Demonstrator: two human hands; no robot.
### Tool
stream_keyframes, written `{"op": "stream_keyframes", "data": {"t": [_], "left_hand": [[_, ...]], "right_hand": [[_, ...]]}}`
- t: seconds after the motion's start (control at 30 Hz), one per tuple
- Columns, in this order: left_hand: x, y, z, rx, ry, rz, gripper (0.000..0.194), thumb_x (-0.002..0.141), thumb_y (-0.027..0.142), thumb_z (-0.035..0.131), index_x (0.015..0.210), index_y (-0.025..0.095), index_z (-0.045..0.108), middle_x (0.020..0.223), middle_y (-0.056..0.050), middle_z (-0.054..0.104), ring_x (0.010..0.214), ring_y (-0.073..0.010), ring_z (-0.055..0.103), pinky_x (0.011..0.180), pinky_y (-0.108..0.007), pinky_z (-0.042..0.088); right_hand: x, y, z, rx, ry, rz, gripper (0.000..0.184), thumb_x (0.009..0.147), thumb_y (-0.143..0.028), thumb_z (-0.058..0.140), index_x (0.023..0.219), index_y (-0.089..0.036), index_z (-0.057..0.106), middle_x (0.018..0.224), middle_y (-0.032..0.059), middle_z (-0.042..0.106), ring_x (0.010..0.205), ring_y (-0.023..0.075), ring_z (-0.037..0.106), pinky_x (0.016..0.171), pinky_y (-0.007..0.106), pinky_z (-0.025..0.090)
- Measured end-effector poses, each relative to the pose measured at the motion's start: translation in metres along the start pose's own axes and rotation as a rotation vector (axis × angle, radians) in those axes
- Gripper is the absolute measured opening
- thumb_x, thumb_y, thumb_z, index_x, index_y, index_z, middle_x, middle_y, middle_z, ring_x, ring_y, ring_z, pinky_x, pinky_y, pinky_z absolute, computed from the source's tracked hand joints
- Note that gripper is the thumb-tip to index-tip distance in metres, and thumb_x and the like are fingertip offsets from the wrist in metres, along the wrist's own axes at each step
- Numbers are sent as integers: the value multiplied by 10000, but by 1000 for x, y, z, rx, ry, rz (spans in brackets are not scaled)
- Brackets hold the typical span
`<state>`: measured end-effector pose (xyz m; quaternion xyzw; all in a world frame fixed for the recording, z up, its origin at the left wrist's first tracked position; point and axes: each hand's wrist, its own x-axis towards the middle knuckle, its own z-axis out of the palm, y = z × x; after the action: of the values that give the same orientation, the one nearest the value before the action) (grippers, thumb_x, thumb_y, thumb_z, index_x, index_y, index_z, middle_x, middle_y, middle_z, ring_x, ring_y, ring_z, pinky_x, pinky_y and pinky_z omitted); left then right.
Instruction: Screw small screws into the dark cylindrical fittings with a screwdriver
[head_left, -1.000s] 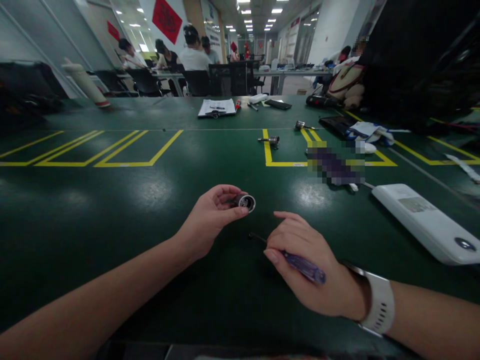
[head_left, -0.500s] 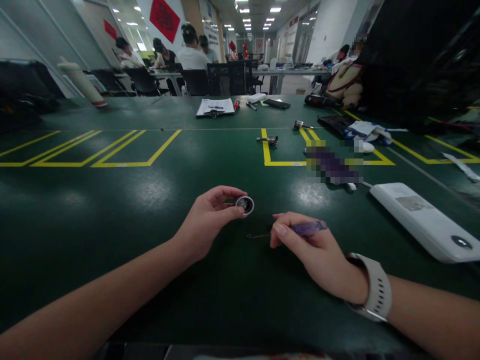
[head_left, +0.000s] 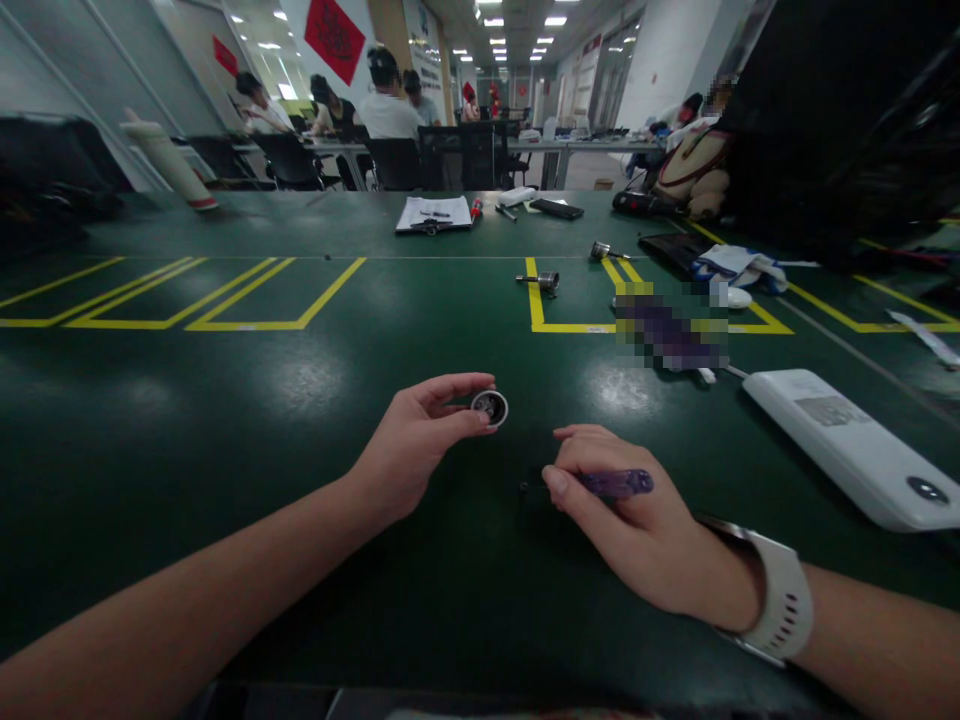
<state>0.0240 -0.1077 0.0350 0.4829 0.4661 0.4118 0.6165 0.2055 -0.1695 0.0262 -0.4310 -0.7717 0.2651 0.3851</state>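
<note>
Between the thumb and fingers of my left hand is a small round metal housing, its open end facing me and dark parts visible inside. My right hand is closed around the purple translucent handle of a screwdriver. Its thin shaft points left, with a small dark piece at the tip that I cannot make out. The tip is below and to the right of the housing, apart from it. A pale watch is on my right wrist.
Two metal parts with shafts, one on the left and one farther back, lie by yellow tape. A white power bank is at right, near a blurred purple item. Behind are a clipboard, a cloth and seated people.
My right hand has drawn the screwdriver a little to the right and down, away from the housing. My left hand and the housing have stayed nearly still.
</note>
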Motion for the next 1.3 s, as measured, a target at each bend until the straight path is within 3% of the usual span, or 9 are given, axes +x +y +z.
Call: {"op": "stream_keyframes", "data": {"t": [0.2,0.53,0.77,0.93,1.3], "left_hand": [[0,0,0,9,32,-7,387,622,156,722,1004,152,658,857,-52,718,802,-167,651,824,-317,481],[-4,-4,2,104,28,54,347,646,169,702,990,152,659,875,-49,716,823,-172,656,824,-312,489],[-9,-5,4,184,-13,97,281,657,159,687,937,159,664,926,-41,701,832,-161,654,801,-276,502],[-11,-4,6,197,-19,106,245,658,163,684,902,152,664,835,-30,704,775,-151,657,752,-263,516],[-7,-8,6,212,27,148,182,633,159,667,815,152,670,828,-26,696,764,-160,657,720,-285,533]], "right_hand": [[-1,2,4,-77,-29,-142,139,857,-169,465,735,-175,530,667,-4,549,666,134,512,868,386,405],[-5,6,2,-192,92,-386,64,817,-134,534,868,-160,560,807,38,619,782,152,565,944,436,397],[-1,5,4,-253,89,-388,54,836,-144,522,873,-163,556,827,42,625,796,154,565,933,434,416],[-1,4,5,-276,84,-373,66,855,-168,503,876,-173,565,825,37,630,791,155,571,929,435,420],[-2,2,6,-304,47,-361,66,852,-177,512,858,-165,577,824,32,635,794,150,570,948,415,396]]}}
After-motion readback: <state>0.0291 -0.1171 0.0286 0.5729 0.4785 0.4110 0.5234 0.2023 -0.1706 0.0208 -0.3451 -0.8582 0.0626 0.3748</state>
